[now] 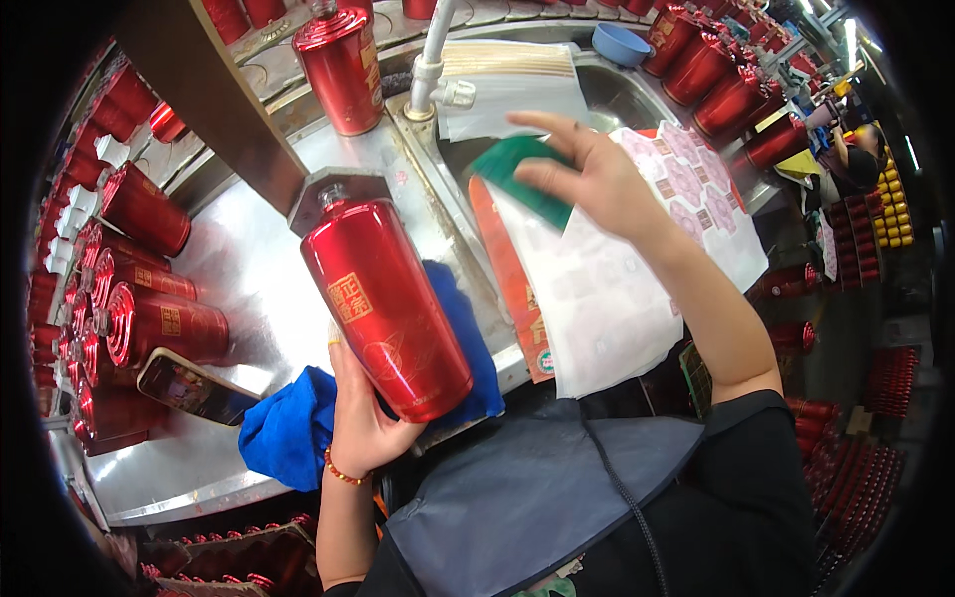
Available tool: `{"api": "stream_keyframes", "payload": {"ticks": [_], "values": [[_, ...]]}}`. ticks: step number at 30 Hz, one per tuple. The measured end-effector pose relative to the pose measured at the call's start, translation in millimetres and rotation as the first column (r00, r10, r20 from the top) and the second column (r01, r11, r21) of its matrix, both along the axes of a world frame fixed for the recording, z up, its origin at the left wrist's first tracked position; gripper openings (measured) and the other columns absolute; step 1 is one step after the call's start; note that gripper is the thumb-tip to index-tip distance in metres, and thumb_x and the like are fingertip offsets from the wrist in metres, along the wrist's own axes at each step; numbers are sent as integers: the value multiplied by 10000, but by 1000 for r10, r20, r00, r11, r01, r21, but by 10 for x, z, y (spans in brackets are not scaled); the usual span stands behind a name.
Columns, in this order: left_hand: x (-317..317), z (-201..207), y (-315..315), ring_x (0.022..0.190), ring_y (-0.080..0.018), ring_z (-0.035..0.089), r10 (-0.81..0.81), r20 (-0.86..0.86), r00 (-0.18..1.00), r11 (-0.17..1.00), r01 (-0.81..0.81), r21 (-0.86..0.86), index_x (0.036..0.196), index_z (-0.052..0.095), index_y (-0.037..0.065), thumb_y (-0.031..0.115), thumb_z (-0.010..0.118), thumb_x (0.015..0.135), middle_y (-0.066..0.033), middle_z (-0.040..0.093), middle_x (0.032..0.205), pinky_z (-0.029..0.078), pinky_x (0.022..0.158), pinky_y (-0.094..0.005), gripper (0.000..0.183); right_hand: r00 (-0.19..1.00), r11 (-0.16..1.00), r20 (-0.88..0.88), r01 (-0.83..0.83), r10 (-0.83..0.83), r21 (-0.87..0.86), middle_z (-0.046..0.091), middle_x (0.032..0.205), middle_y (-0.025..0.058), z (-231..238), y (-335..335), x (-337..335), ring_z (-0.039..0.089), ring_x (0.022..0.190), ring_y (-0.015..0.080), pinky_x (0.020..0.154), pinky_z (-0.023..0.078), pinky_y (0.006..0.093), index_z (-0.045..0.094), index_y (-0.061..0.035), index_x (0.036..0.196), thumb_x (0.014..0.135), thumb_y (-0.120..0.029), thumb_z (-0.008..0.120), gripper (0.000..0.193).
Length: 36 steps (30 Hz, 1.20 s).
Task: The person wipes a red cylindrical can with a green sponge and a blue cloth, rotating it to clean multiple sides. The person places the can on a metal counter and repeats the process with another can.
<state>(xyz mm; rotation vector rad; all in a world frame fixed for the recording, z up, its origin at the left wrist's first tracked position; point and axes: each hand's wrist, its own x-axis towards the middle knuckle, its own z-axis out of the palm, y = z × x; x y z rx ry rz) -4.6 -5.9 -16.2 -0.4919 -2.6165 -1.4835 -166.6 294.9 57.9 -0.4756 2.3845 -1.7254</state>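
A glossy red bottle (383, 298) with gold marks lies tilted in my left hand (366, 418), which wraps round its lower part from beneath. The clear neck of the bottle points away from me. My right hand (587, 174) is raised over the sink and pinches a flat green pad (522, 177), slightly smeared by motion. Below that hand lies a sheet of printed labels (686, 189) beside white backing paper (592, 298) and an orange-red sheet (512, 298). Blue cloths (288, 428) rest on the metal counter on both sides of my left hand.
A metal post (224, 99) slants down to the counter (239, 259). Red bottles (169, 323) crowd the left, near a phone (194, 386); another bottle (343, 75) stands by the white tap (428, 80). A blue bowl (622, 45) sits at the sink's far edge. Another person (860, 154) is at far right.
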Motion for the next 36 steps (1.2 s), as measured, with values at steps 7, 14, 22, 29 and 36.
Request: {"api": "stream_keyframes", "payload": {"ticks": [7, 14, 22, 29, 36], "values": [[-8, -6, 12, 1353, -468, 369, -7, 51, 999, 998, 4, 55, 1446, 427, -17, 322, 853, 722, -277, 394, 1472, 288, 1162, -498, 906, 881, 471, -401, 473, -251, 745, 712, 841, 256, -197, 1304, -1488, 720, 848, 396, 785, 533, 455, 775, 11, 922, 980, -532, 584, 579], [28, -6, -47, 1430, -486, 286, -8, 126, 992, 999, 3, 41, 1475, 390, -20, 363, 870, 705, -294, 322, 1538, 231, 1200, -510, 985, 876, 455, -182, 397, -446, 797, 750, 1014, 251, -849, 1444, -2403, 733, 968, 376, 885, 541, 442, 784, 41, 942, 839, -614, 736, 664], [11, -33, -26, 1486, -501, 215, -17, 209, 978, 999, 9, 39, 1496, 373, -24, 395, 886, 690, -297, 283, 1587, 160, 1229, -530, 1043, 852, 637, -143, 478, -503, 605, 775, 961, 172, -1413, 1758, -2821, 729, 858, 271, 804, 539, 403, 792, 27, 947, 739, -496, 880, 570], [26, -51, -43, 1485, -509, 221, -31, 199, 980, 999, 30, 11, 1489, 388, -20, 397, 889, 689, -286, 306, 1578, 149, 1229, -544, 1031, 811, 564, -225, 547, -541, 618, 767, 895, 172, -1314, 1655, -2767, 738, 833, 288, 808, 563, 412, 792, -17, 951, 814, -284, 813, 300], [-20, -13, -8, 1488, -467, 266, 17, 63, 998, 1000, -17, 7, 1571, 275, -35, 349, 946, 652, -293, 296, 1593, 255, 1212, -507, 1201, 782, 150, -580, 617, -229, 773, 756, 967, 219, -496, 929, -2133, 726, 1030, 389, 904, 575, 463, 773, -24, 954, 920, -236, 629, 258]]}}
